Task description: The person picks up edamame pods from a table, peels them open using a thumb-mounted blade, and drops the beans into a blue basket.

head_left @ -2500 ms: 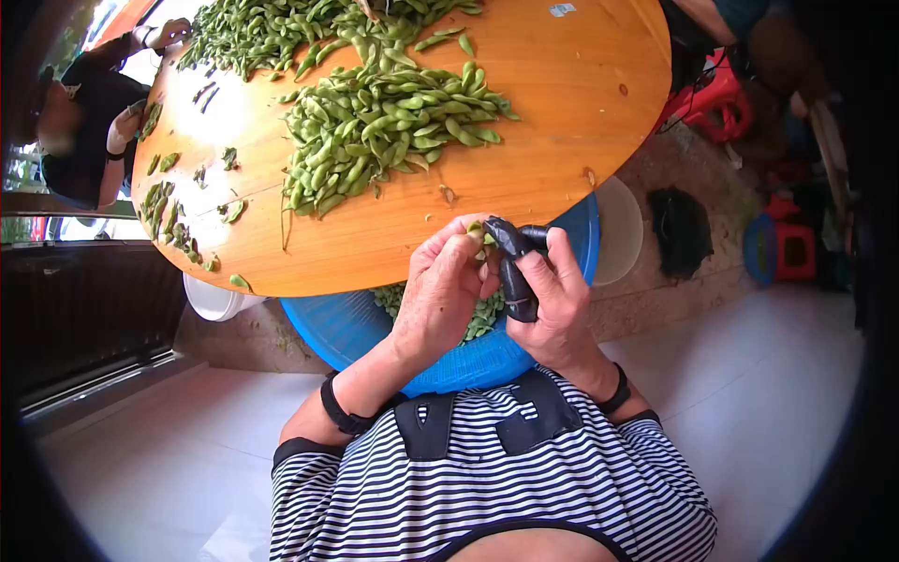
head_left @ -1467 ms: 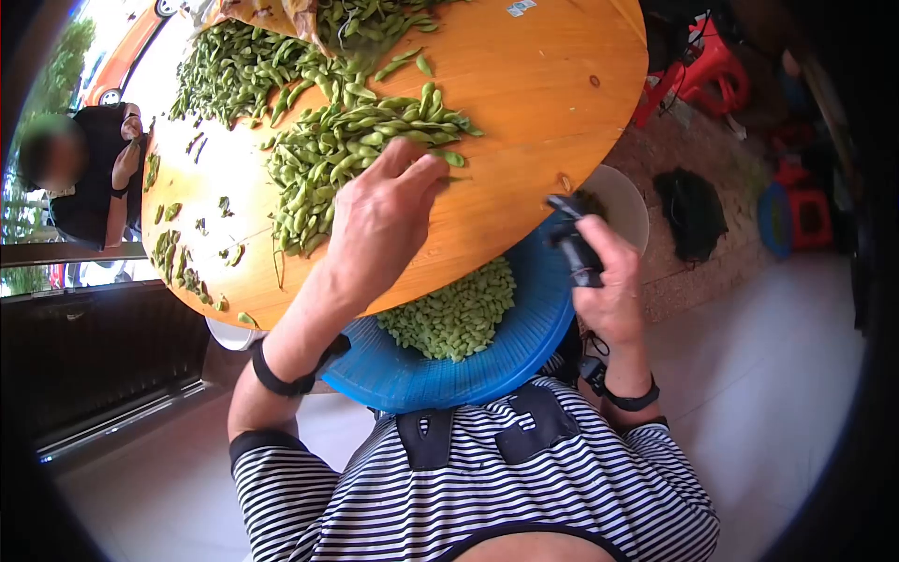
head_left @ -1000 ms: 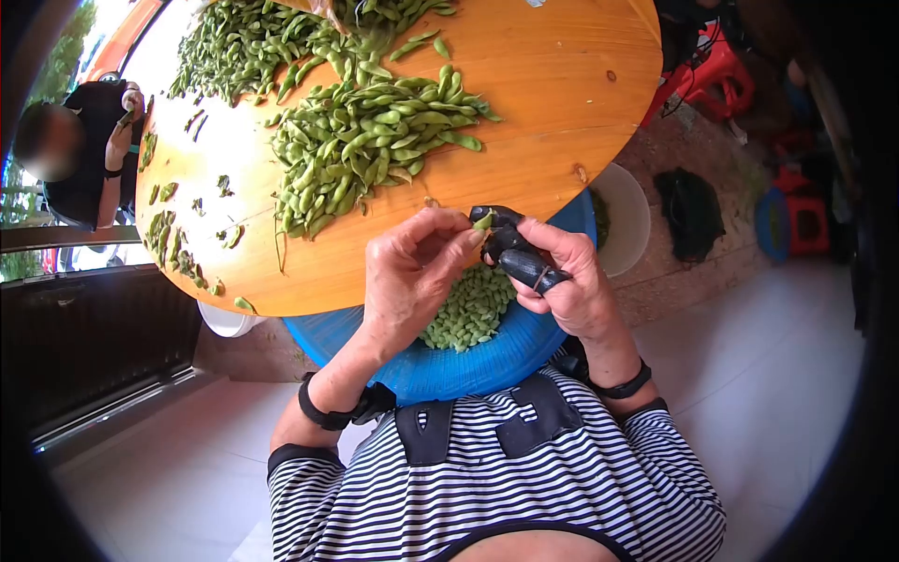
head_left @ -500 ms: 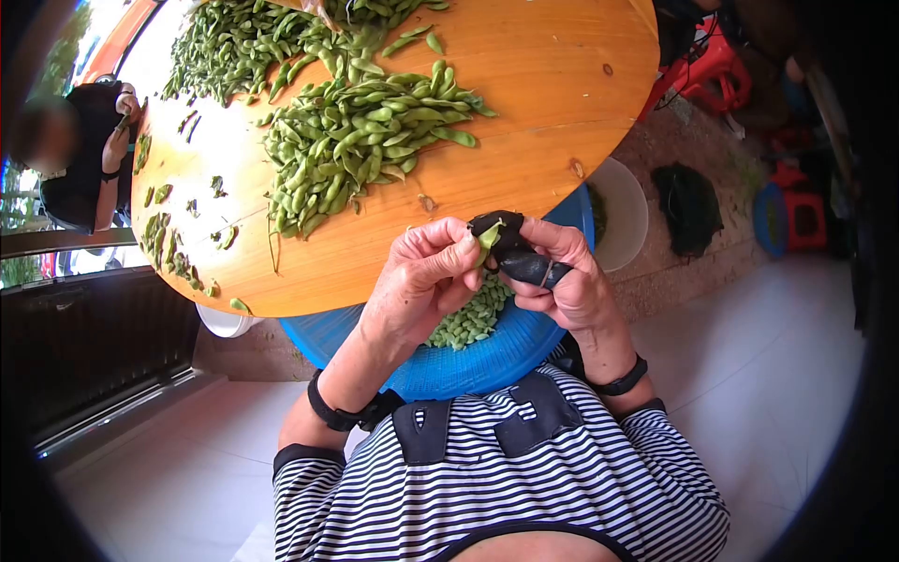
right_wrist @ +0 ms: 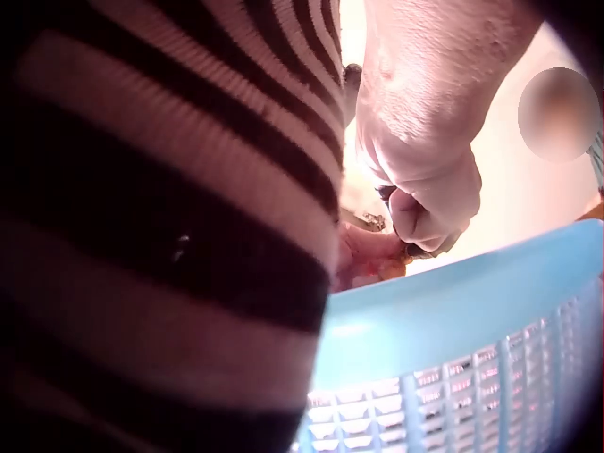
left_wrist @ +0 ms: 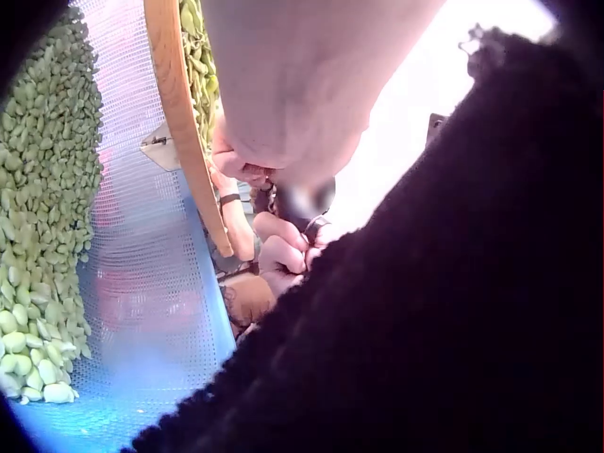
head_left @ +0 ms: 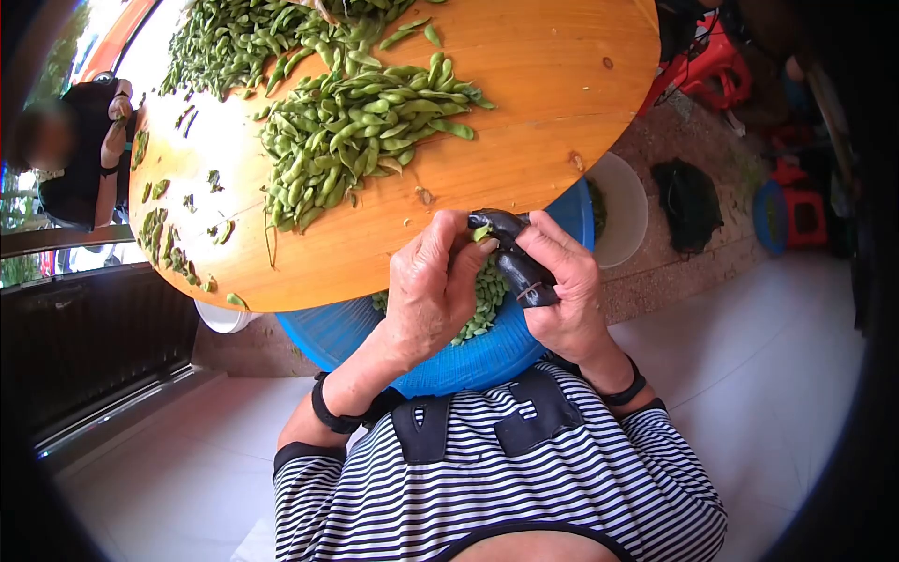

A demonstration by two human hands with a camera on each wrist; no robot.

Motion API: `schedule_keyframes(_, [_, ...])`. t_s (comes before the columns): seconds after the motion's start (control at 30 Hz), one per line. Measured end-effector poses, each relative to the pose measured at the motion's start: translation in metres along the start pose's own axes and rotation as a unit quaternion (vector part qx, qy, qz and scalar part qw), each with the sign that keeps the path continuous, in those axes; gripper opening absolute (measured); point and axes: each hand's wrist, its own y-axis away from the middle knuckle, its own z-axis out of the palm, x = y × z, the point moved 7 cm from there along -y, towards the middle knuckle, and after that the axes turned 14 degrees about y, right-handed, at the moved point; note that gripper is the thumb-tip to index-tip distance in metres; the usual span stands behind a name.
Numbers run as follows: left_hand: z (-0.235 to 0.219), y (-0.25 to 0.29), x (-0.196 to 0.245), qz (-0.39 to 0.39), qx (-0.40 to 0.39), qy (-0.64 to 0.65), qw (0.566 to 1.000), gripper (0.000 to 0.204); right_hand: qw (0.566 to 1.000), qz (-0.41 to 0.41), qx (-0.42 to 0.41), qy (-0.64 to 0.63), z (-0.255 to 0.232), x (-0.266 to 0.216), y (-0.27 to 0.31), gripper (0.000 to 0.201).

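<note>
My left hand (head_left: 426, 286) pinches a green soybean pod (head_left: 481, 231), of which only a small part shows. Close against it, my right hand (head_left: 567, 295) pinches the same pod between thumb and index finger. Both those digits wear glossy black finger covers (head_left: 523, 276), the thumb's with a thin band round it. Beneath the hands is a blue basket (head_left: 318, 334) with shelled soybeans (head_left: 487, 304) in it. The left wrist view shows these beans (left_wrist: 42, 208) heaped in the basket. In the right wrist view, my curled right hand (right_wrist: 429, 208) is above the basket rim (right_wrist: 453, 274).
On the wooden table (head_left: 524, 103) lies a heap of soybean pods (head_left: 356, 136), with a larger pile (head_left: 229, 42) behind. Scattered husks lie at left. A white bucket (head_left: 623, 211) and a red stool (head_left: 716, 70) stand at right. Another person (head_left: 80, 178) sits at far left.
My left hand went to the pod heap, then came back to my right hand with a pod. Since half a second ago, the pod has become more hidden and both hands have tilted.
</note>
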Motion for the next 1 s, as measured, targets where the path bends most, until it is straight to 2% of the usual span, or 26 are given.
schedule_keyframes(0.07, [-0.005, -0.002, 0.000, -0.012, -0.003, 0.007, 1.000, 0.009, 1.000, 0.019, -0.013, -0.015, -0.001, 0.003, -0.003, 0.037])
schedule_keyframes(0.13, [-0.005, 0.001, -0.027, -0.203, -0.061, 0.165, 0.963, 0.009, 0.998, 0.038, -0.026, -0.030, -0.001, 0.007, -0.004, 0.035])
schedule_keyframes(0.2, [-0.013, -0.002, -0.026, -0.202, -0.088, 0.144, 0.965, 0.014, 0.968, 0.139, -0.101, -0.182, 0.011, 0.024, 0.001, 0.032])
schedule_keyframes(0.27, [-0.011, 0.002, -0.032, -0.261, -0.139, 0.151, 0.943, 0.016, 0.960, 0.147, -0.130, -0.202, 0.011, 0.030, 0.003, 0.033])
schedule_keyframes(0.3, [-0.013, 0.001, -0.033, -0.261, -0.139, 0.152, 0.943, 0.016, 0.928, 0.194, -0.159, -0.275, 0.014, 0.034, 0.006, 0.035])
schedule_keyframes(0.33, [-0.012, 0.003, -0.036, -0.293, -0.148, 0.210, 0.921, 0.015, 0.889, 0.238, -0.185, -0.346, 0.020, 0.036, 0.009, 0.036])
schedule_keyframes(0.37, [-0.009, 0.006, -0.038, -0.323, -0.156, 0.268, 0.894, 0.016, 0.890, 0.242, -0.185, -0.339, 0.020, 0.035, 0.009, 0.040])
schedule_keyframes(0.4, [-0.008, 0.006, -0.036, -0.323, -0.156, 0.269, 0.894, 0.016, 0.890, 0.243, -0.185, -0.338, 0.023, 0.032, 0.008, 0.040])
schedule_keyframes(0.43, [-0.008, 0.007, -0.037, -0.347, -0.131, 0.268, 0.889, 0.016, 0.951, 0.173, -0.132, -0.218, 0.015, 0.025, 0.001, 0.040])
schedule_keyframes(0.47, [-0.008, 0.011, -0.038, -0.371, -0.104, 0.266, 0.884, 0.016, 0.988, 0.098, -0.076, -0.092, 0.007, 0.014, -0.003, 0.040])
schedule_keyframes(0.5, [-0.004, 0.013, -0.037, -0.372, -0.103, 0.267, 0.883, 0.016, 0.995, 0.066, -0.067, -0.025, 0.003, 0.004, -0.004, 0.041])
schedule_keyframes(0.57, [0.002, 0.011, -0.030, -0.332, -0.034, 0.447, 0.830, 0.013, 0.998, 0.039, -0.039, -0.025, 0.007, 0.000, -0.002, 0.042])
schedule_keyframes(0.63, [0.007, 0.015, -0.039, -0.314, -0.026, 0.490, 0.813, 0.011, 1.000, 0.013, -0.009, -0.025, 0.005, -0.003, -0.002, 0.043])
schedule_keyframes(0.67, [0.008, 0.016, -0.040, -0.295, -0.020, 0.531, 0.794, 0.011, 0.999, 0.032, -0.023, -0.030, 0.006, -0.001, -0.003, 0.043])
schedule_keyframes(0.7, [0.007, 0.016, -0.041, -0.295, -0.019, 0.531, 0.794, 0.011, 0.997, 0.051, -0.037, -0.035, 0.007, 0.002, -0.003, 0.042])
schedule_keyframes(0.73, [0.008, 0.018, -0.043, -0.311, -0.013, 0.552, 0.773, 0.010, 0.997, 0.051, -0.037, -0.034, 0.006, 0.002, -0.004, 0.042])
schedule_keyframes(0.77, [0.009, 0.020, -0.044, -0.326, -0.007, 0.572, 0.752, 0.009, 0.984, 0.112, -0.059, -0.126, 0.010, 0.011, -0.002, 0.041])
schedule_keyframes(0.8, [0.008, 0.021, -0.045, -0.326, -0.006, 0.573, 0.752, 0.009, 0.958, 0.173, -0.080, -0.217, 0.015, 0.018, 0.001, 0.039])
schedule_keyframes(0.83, [0.009, 0.021, -0.046, -0.324, -0.017, 0.587, 0.742, 0.009, 0.951, 0.188, -0.094, -0.229, 0.016, 0.019, 0.003, 0.039])
schedule_keyframes(1.0, [0.011, 0.022, -0.046, -0.306, -0.055, 0.623, 0.718, 0.016, 0.967, 0.145, -0.089, -0.187, 0.008, 0.019, 0.002, 0.040])
